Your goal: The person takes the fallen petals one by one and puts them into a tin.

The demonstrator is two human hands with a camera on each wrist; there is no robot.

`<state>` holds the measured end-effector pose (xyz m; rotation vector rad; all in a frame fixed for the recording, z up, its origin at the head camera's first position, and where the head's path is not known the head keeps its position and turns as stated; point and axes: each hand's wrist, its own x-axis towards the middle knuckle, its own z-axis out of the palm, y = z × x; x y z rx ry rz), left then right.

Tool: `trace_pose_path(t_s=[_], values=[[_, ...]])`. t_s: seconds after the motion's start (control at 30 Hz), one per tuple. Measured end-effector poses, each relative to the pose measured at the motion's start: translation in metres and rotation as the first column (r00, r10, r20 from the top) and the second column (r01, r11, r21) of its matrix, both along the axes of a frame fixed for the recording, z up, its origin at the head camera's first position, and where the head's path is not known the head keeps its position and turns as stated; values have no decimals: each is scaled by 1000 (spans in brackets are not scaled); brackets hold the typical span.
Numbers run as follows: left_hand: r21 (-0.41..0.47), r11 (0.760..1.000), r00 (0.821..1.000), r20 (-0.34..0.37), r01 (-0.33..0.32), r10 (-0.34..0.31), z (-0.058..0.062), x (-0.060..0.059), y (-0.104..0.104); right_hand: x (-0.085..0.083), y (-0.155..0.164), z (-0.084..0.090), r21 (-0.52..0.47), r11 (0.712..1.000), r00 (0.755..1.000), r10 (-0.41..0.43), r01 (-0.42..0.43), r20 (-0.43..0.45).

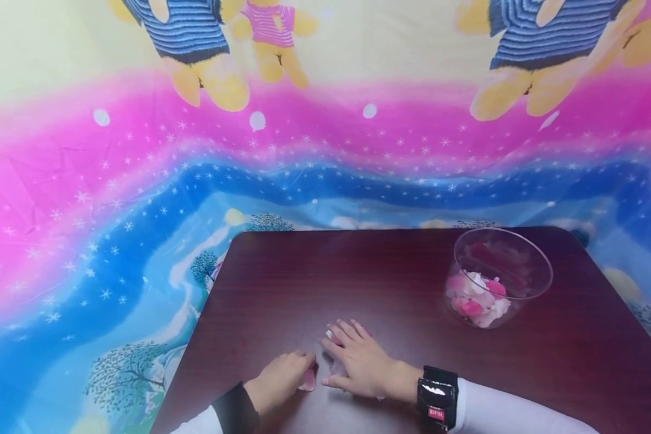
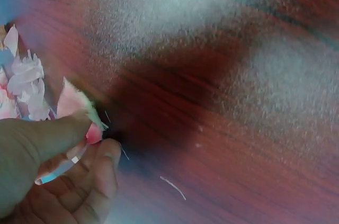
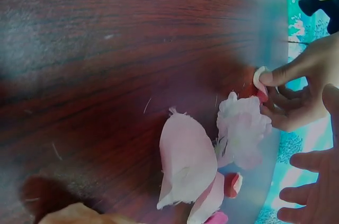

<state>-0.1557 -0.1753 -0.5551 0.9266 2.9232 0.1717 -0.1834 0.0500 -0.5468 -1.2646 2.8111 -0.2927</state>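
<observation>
My left hand (image 1: 284, 377) pinches a pink-and-cream petal (image 2: 74, 99) between thumb and fingers, low over the dark table. The petal's edge looks frayed, like cloth. To its right, my right hand (image 1: 360, 361) lies palm down, fingers spread, over more petals that it partly hides. In the right wrist view these include a large pale pink petal (image 3: 185, 155), a ruffled pinkish-white cluster (image 3: 241, 128) and a small red-and-white piece (image 3: 233, 184). The ruffled cluster is close beside the left hand's fingers in that view.
A clear round container (image 1: 531, 295) holding pink and white petals stands at the right of the dark red-brown table (image 1: 325, 265). Thin pale threads (image 2: 174, 187) lie on the tabletop. A printed cloth (image 1: 314, 138) hangs behind the table.
</observation>
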Motion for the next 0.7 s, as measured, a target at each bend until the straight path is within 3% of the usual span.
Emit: trace_pose_path(t_s=[0.43,0.7], values=[[-4,1000,999,32,-7,7,-3,1,1,0,-1,7,-45,999,1000,-10,9,-20],[72,997,1000,-25,-4,6,12,-10,1,-16,3,29,-102,994,998,-50,45,-45]])
